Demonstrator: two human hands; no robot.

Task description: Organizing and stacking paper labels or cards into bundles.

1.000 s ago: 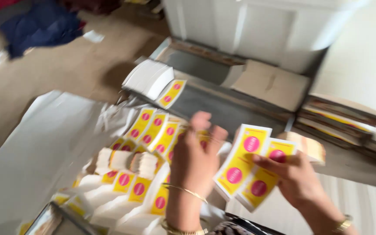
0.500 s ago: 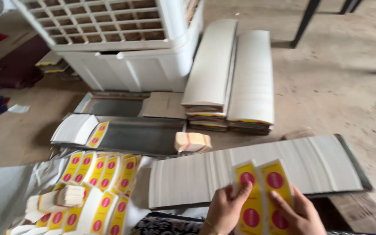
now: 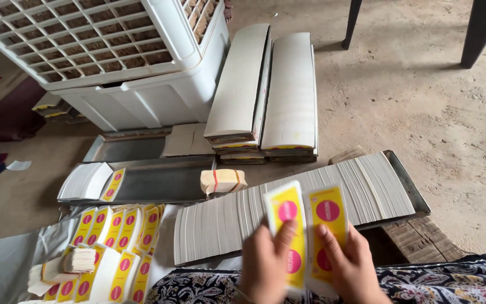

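Note:
My left hand point(image 3: 266, 264) and my right hand point(image 3: 349, 264) together hold a small stack of flat yellow cartons with pink circles point(image 3: 306, 225), fanned into two faces, low in the middle of the head view. Just beyond my hands a long row of flat white cartons on edge point(image 3: 288, 204) fills a metal tray point(image 3: 414, 194). To the left, several yellow cartons point(image 3: 120, 228) lie overlapped on a grey sheet.
A white air cooler point(image 3: 125, 62) stands at the back left. Two tall stacks of flat cartons point(image 3: 265, 95) lie beside it. A second metal tray point(image 3: 153, 180) holds a banded paper bundle point(image 3: 223, 181). Dark table legs point(image 3: 479, 34) rise at the back right. Patterned cloth point(image 3: 440, 281) covers my lap.
The view has swung right, from the yellow cartons on the left to the long white row. My hands have kept hold of the yellow cartons and now sit low in the middle.

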